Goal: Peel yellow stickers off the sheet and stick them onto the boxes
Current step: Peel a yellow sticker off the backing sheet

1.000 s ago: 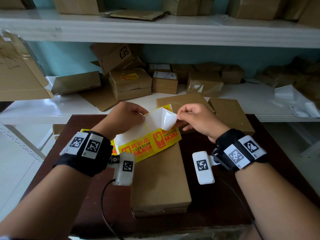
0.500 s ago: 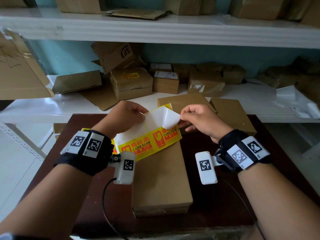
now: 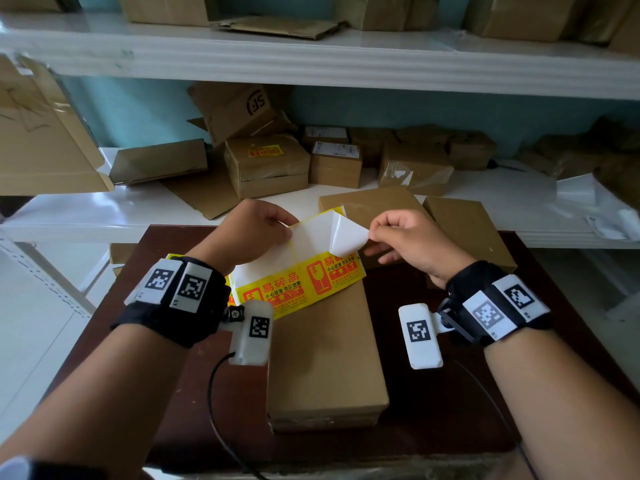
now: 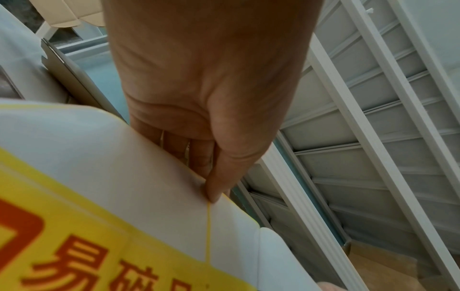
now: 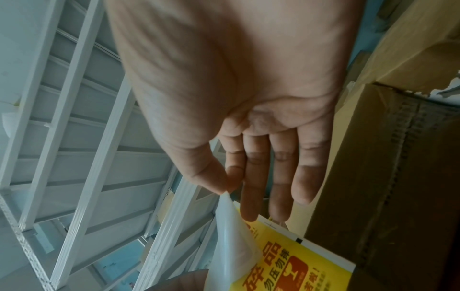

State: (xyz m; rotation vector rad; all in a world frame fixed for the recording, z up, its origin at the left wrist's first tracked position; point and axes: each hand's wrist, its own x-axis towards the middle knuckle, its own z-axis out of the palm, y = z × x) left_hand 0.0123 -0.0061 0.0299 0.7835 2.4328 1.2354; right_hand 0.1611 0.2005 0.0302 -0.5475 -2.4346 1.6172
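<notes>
Yellow sticker sheet (image 3: 298,285): left hand (image 3: 249,226) grip pinching its upper edge; right hand (image 3: 412,240) grip pinching half-peeled sticker (image 3: 346,237), other fingers extended; above cardboard box (image 3: 325,358)

At twelve o'clock from my hands, an upturned carton (image 3: 239,109) shows "SF" upside down. The sticker sheet (image 3: 298,285) I hold reads "易碎品" and "小心轻放 勿压勿摔" in red on yellow; smaller print is unreadable.
</notes>
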